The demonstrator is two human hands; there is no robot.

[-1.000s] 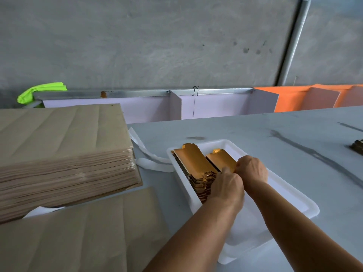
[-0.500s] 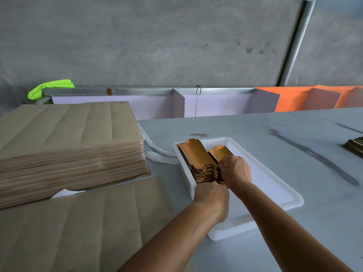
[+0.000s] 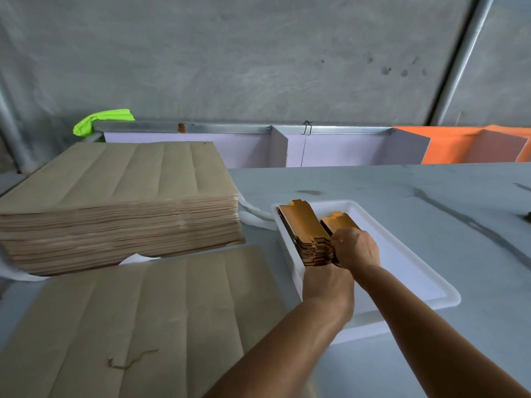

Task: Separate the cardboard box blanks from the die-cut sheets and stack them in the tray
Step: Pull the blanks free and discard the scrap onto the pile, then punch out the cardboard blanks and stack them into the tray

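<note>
A white plastic tray (image 3: 425,282) lies on the grey table. Along its left wall sits a stack of gold-orange cardboard box blanks (image 3: 301,222), with a shorter stack (image 3: 340,221) just to its right. My left hand (image 3: 327,285) is at the near end of the taller stack, its fingers curled and hidden behind the blanks. My right hand (image 3: 356,248) grips the near ends of the blanks from the right, thumb on top. A thick pile of brown die-cut sheets (image 3: 115,202) stands at the left.
A loose brown sheet (image 3: 143,311) lies in front of the pile, with a bit of scrap (image 3: 132,360) on it. White strapping (image 3: 253,216) trails between pile and tray. Lilac and orange dividers (image 3: 330,150) line the table's far edge. Something dark (image 3: 527,216) sits at the right border.
My left hand has slid back from beside the right hand to the near end of the stack. Both hands stay on the blanks in the tray. The view has shifted.
</note>
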